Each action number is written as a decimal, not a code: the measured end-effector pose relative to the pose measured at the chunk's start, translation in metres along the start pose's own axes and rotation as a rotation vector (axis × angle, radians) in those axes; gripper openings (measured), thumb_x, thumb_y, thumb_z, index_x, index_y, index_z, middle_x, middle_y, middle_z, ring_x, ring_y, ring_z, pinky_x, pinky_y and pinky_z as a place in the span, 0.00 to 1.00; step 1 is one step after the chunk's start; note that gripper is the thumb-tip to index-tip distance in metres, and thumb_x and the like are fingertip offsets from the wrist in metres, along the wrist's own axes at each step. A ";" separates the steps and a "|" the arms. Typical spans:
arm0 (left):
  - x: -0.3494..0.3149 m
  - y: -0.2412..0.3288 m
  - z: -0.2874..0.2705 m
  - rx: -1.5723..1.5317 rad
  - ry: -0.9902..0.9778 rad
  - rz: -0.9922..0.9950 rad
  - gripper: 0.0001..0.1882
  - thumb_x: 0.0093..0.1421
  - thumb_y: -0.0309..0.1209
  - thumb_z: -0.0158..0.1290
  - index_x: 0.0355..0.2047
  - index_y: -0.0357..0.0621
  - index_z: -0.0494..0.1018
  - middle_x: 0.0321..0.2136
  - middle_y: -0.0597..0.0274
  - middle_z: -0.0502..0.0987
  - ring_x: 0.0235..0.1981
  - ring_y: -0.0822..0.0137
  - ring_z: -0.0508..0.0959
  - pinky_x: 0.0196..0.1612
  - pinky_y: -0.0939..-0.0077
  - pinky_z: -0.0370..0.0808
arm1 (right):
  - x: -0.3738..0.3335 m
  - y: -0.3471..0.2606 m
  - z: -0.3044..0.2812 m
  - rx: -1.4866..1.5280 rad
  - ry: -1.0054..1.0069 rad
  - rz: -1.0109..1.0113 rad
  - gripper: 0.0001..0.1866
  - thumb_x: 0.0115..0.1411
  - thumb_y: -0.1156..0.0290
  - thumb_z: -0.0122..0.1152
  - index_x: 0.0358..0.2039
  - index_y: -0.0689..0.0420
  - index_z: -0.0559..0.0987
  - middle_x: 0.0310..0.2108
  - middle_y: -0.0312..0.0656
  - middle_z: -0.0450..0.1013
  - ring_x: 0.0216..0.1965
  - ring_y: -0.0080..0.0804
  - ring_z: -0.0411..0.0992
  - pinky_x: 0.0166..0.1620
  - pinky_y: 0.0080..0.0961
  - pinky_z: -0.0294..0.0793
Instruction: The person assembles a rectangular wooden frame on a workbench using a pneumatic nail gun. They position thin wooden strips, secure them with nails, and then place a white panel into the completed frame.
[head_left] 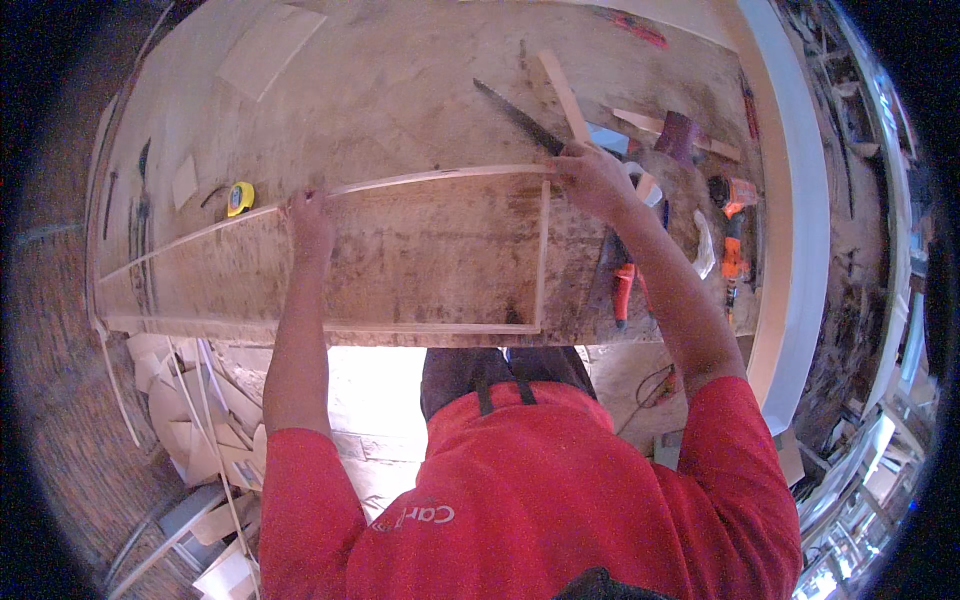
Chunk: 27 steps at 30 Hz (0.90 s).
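Observation:
A long, thin wooden frame [543, 255] lies on the workbench [430, 250] in front of me. My left hand [311, 212] is closed on its far wooden strip [425, 178], left of the middle. At the right end of that strip, my right hand [592, 180] grips the corner where the short crosspiece meets it. A dark saw blade [515, 115] slants away just beyond my right fingers; its handle end is hidden. Next to it lies a loose piece of wood [566, 95]. A yellow tape measure [240, 198] sits beyond the strip, left of my left hand.
On the right are an orange drill [735, 195], a red-handled tool [623, 295] and a dark red block-like object [677, 138]. A flat panel [270, 50] lies far left. Wood offcuts [200, 410] are heaped below the bench at left. A pale board edge [800, 200] borders the right.

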<state>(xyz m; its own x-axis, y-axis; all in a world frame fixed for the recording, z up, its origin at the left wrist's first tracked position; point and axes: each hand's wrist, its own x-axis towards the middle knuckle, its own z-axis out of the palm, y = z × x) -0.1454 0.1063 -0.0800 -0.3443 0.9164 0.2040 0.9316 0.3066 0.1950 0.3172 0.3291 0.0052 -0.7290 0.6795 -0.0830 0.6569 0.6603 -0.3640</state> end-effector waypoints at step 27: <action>-0.027 0.046 -0.001 -0.286 -0.017 -0.288 0.13 0.63 0.29 0.55 0.48 0.48 0.78 0.53 0.47 0.72 0.59 0.47 0.72 0.63 0.32 0.62 | -0.022 -0.058 0.001 0.190 0.037 0.150 0.21 0.61 0.54 0.68 0.31 0.63 0.84 0.26 0.47 0.79 0.30 0.37 0.75 0.38 0.40 0.72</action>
<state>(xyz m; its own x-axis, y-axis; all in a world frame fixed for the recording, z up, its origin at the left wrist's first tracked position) -0.0935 0.0953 -0.0759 -0.5826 0.8081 0.0867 0.7265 0.4700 0.5012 0.2949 0.2754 0.0276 -0.6164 0.7788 -0.1163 0.7066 0.4819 -0.5181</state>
